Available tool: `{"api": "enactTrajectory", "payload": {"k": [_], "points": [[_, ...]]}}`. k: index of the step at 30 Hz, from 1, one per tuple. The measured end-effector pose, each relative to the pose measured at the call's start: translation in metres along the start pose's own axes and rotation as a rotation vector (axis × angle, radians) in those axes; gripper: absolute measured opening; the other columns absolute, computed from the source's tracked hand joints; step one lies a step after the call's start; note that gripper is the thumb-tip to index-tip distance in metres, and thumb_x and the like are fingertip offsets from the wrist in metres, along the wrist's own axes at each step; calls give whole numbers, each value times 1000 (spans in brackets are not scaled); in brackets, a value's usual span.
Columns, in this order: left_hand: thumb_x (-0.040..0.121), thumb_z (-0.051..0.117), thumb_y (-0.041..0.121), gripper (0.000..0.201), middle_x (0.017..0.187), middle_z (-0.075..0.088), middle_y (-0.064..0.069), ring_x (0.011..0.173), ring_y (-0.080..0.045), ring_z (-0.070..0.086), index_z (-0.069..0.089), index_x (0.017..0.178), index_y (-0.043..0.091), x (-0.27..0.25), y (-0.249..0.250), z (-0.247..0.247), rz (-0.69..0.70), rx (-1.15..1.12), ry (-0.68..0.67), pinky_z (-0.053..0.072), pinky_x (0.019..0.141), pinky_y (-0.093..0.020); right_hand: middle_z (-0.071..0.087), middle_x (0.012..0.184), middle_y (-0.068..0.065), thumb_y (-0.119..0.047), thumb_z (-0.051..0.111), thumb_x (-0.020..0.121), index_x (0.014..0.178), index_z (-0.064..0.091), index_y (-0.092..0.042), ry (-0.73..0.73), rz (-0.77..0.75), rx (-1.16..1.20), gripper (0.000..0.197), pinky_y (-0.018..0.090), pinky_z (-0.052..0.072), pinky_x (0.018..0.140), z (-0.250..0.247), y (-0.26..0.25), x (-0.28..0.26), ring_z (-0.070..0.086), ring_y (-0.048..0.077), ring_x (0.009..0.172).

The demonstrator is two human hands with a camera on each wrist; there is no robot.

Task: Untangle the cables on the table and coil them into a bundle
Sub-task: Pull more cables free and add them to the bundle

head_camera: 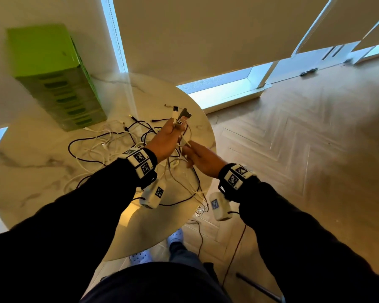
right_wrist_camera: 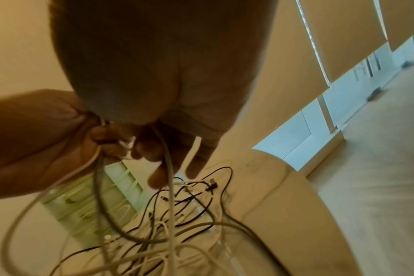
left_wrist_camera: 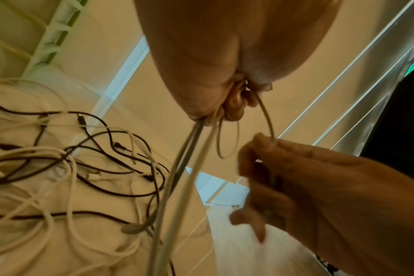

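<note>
Two hands work above the near right edge of the round tabletop [head_camera: 31, 154], and I see bare marble to the left of them. My right hand [head_camera: 202, 159] pinches a pale cable [left_wrist_camera: 268, 121] between thumb and fingertips, just beside my left hand [head_camera: 165, 139], which is clamped on several cable ends, plugs sticking up past the fingers. From the left wrist view I can follow those strands dropping out of the fist; the head view hides that. Beyond lies the tangle of black and white cables [head_camera: 109, 147], then a green box [head_camera: 55, 75] by the far rim.
</note>
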State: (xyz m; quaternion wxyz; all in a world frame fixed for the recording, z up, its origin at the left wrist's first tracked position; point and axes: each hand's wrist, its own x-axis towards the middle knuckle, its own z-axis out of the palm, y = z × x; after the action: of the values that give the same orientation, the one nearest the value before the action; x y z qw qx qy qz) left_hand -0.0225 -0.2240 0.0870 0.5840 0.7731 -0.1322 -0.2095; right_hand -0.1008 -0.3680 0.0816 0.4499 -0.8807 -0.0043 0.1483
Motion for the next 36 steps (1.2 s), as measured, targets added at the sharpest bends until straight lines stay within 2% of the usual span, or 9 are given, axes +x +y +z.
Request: {"api": "enactTrajectory", "payload": {"k": [5, 8, 10, 15, 20, 23, 27, 32, 36], "points": [[106, 35, 46, 34, 90, 53, 2, 81, -14, 49, 56, 108, 19, -2, -9, -27, -7, -54, 93, 45, 81, -35, 58, 75, 8, -38, 32, 107, 101, 57, -16, 111, 164, -165, 34, 39, 51, 67, -37, 33, -12, 56, 24, 64], [107, 38, 41, 30, 88, 53, 5, 78, -8, 48, 56, 112, 17, -5, -3, -33, -1, -233, 91, 46, 75, -23, 64, 119, 18, -36, 42, 104, 135, 48, -10, -121, 524, -567, 41, 42, 51, 90, -56, 68, -15, 64, 33, 102], [108, 37, 37, 27, 84, 53, 5, 72, -6, 47, 55, 105, 18, -9, 3, -31, 6, -271, 52, 43, 68, -20, 37, 152, 19, -43, 61, 94, 155, 15, -13, -177, 647, -640, 82, 47, 42, 108, -57, 78, -15, 48, 35, 131], [108, 36, 40, 34, 82, 56, -1, 69, -9, 50, 53, 89, 17, -15, 10, -16, 11, -196, -25, 45, 66, -20, 21, 162, 7, -42, 78, 81, 159, 5, -22, -48, 90, -451, 108, 47, 32, 117, -28, 27, 1, 29, 27, 145], [109, 34, 35, 35, 87, 60, -4, 73, -10, 50, 55, 90, 16, -8, 8, -13, 26, -119, -37, 43, 70, -22, 72, 107, 0, -46, 48, 101, 135, 47, -22, -137, 35, -160, 42, 35, 48, 96, 6, -18, 13, 66, 17, 102], [109, 33, 35, 35, 89, 62, -1, 74, -10, 51, 57, 96, 13, -5, 7, -23, 47, -41, 26, 42, 69, -19, 60, 73, -4, -38, 38, 106, 100, 57, -19, -24, -51, -92, 28, 34, 55, 73, 0, -21, 8, 63, 15, 68], [108, 33, 38, 31, 84, 56, 0, 73, -13, 48, 55, 98, 19, -4, 1, -33, 14, -90, 160, 41, 70, -31, 60, 68, -3, -33, 35, 108, 100, 59, -15, 67, 12, -293, 31, 31, 54, 70, -32, 8, 4, 64, 15, 64], [109, 33, 37, 22, 68, 31, 2, 57, -8, 27, 52, 100, 30, -11, 14, -39, -31, -479, 116, 21, 53, -23, 64, 132, 9, -34, 46, 103, 138, 53, -13, -400, 472, -780, 42, 34, 42, 105, -52, 48, -5, 58, 24, 122], [109, 35, 36, 30, 60, 28, 6, 55, -10, 24, 49, 87, 20, -17, 21, -33, -36, -539, 12, 17, 57, -28, 18, 165, 3, -44, 77, 82, 159, 5, -26, -302, 178, -436, 107, 39, 27, 119, -33, 22, 1, 25, 22, 148]]}}
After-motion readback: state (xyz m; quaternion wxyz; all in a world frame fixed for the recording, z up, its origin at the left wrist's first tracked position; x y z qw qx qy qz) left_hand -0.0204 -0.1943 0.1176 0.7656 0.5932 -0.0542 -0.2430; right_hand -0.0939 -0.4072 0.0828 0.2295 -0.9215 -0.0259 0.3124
